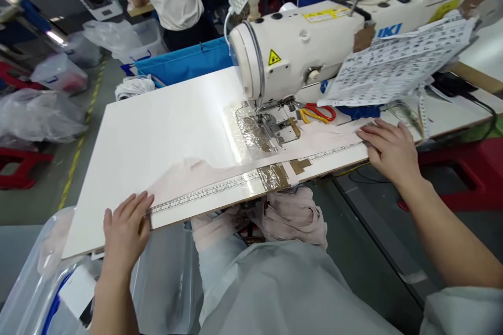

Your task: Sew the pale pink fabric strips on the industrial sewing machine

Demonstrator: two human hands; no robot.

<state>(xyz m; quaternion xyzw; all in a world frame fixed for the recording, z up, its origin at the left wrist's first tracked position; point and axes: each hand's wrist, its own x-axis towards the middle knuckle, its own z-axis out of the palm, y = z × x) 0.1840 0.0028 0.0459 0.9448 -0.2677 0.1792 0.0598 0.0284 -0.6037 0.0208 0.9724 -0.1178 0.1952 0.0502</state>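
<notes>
A long pale pink fabric strip (212,171) lies across the white sewing table (168,120), beside a measuring tape (208,191) fixed along the front edge. My left hand (128,227) holds the strip's left end against the tabletop, fingertips at the tape's end. At the other end, my right hand (393,154) has its bent fingers on the fabric, holding it down. Between my hands, the strip passes just in front of the sewing machine's needle area (271,123). My fingers partly hide both strip ends.
A white sewing machine (298,52) stands behind the strip, with red and yellow-handled scissors (318,113) by its base. Printed paper (396,65) hangs on its arm. Pink fabric (294,214) is bundled at my lap. A clear plastic bin (168,272) sits below left. Two people work beyond.
</notes>
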